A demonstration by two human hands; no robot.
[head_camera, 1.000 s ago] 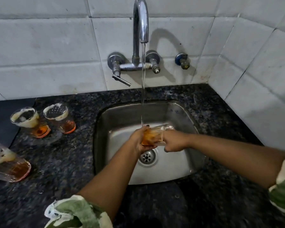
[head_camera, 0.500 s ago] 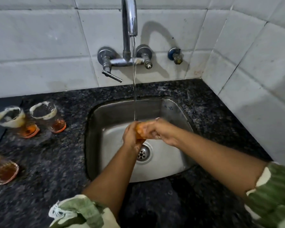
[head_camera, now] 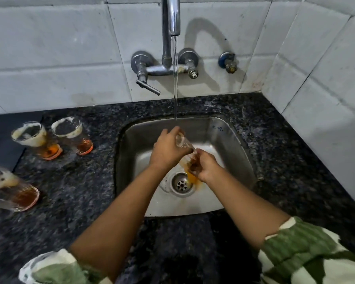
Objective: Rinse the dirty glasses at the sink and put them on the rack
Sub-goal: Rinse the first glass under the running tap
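Over the steel sink (head_camera: 229,140) I hold a clear glass (head_camera: 185,147) tilted, its rim up toward the running water (head_camera: 175,89) and its base down to the right. My left hand (head_camera: 166,149) grips the glass near the rim. My right hand (head_camera: 206,168) grips its base, where brown-orange residue shows. Orange liquid (head_camera: 193,179) lies in the basin beside the drain (head_camera: 180,183). Three dirty glasses with foam and orange dregs stand on the counter at the left: one (head_camera: 34,140), a second (head_camera: 73,135), and a third (head_camera: 10,189) at the frame edge.
The chrome tap (head_camera: 168,37) rises from the tiled wall, with a lever (head_camera: 149,88) at its left and a small valve (head_camera: 227,63) to the right. Black speckled granite (head_camera: 285,160) surrounds the sink. A tiled side wall closes the right. No rack is in view.
The glass has turned from lying sideways between my hands to tilting with its rim up under the stream. My right hand has slid down to the base, and orange liquid has spilled by the drain.
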